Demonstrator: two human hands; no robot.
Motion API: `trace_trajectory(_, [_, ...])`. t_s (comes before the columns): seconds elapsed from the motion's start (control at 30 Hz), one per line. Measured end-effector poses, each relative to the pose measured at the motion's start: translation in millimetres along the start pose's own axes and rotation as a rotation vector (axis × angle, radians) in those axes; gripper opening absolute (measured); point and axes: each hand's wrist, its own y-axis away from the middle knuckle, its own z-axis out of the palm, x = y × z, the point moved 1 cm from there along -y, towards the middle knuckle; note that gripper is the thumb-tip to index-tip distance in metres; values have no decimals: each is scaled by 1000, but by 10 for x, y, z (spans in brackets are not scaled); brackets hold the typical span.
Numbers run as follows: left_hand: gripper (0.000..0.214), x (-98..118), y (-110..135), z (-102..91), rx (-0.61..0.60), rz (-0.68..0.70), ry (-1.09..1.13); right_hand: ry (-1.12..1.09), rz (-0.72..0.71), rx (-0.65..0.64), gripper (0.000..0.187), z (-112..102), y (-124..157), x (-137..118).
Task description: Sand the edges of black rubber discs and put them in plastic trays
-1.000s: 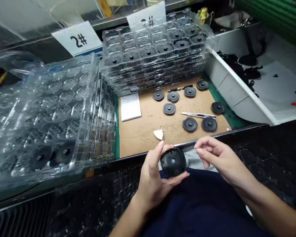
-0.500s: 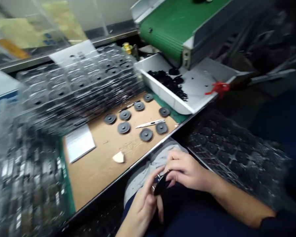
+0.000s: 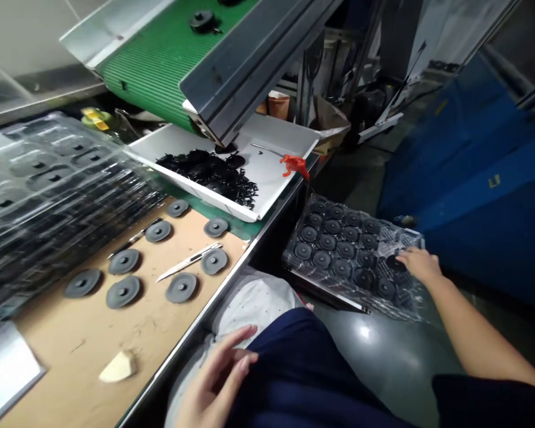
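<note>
Over on the right, my right hand (image 3: pixel 421 264) has its fingers on a black round disc (image 3: pixel 396 263) at a pocket of the clear plastic tray (image 3: pixel 403 306). Several black discs with a centre hub fill other pockets of that tray. My left hand (image 3: pixel 216 377) is above my lap, fingers loosely curved and apart, holding nothing. On the brown work surface (image 3: pixel 75 333) lie several grey-black discs (image 3: pixel 123 291), each with a small central stub. A slim pen-like knife (image 3: pixel 189 261) rests between them, and a dark pen-like tool (image 3: pixel 136 238) lies behind.
A green conveyor (image 3: pixel 156 65) carrying a disc ends above a white bin (image 3: pixel 276 196) with black scraps. A red-handled tool (image 3: pixel 294 165) sits on the bin's edge. Stacked clear trays (image 3: pixel 71 196) stand left. A cream wedge (image 3: pixel 119 365) and a silvery plate (image 3: pixel 9 371) lie nearer.
My hands were together over my lap on a black disc. The right hand has swung right to the tray with a disc; the left has let go. The view has turned right.
</note>
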Motion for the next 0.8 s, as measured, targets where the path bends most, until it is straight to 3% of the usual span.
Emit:
trace_trajectory(0.1, [35, 0, -26, 53, -53, -23, -19, -6, -28, 9, 31, 269, -26, 19])
trace_trajectory(0.2, [33, 6, -58, 43, -74, -18, -34, -42, -40, 102, 32, 351, 5, 15])
trace_trajectory(0.3, [32, 26, -81, 18, -60, 7, -7, -121, -58, 248, 26, 157, -35, -20])
trace_trajectory(0.4, [30, 58, -81, 12, -140, 27, 29, -254, -166, 347, 20, -208, -115, -343])
trace_trajectory(0.47, [30, 78, -68, 9, -180, 55, 66, -344, -336, 368, 22, -489, -87, -800])
trace_trajectory(0.57, [35, 76, -32, -37, -160, 84, 132, -412, -693, 342, 30, -922, 111, -1754])
trace_trajectory(0.7, [35, -32, 32, -248, 3, 85, 199, -340, -1083, 199, 27, -1380, 259, -3147])
trace_trajectory(0.8, [36, -180, 113, -482, 171, 43, 226, -252, -1181, 139, 26, -1541, 51, -4064])
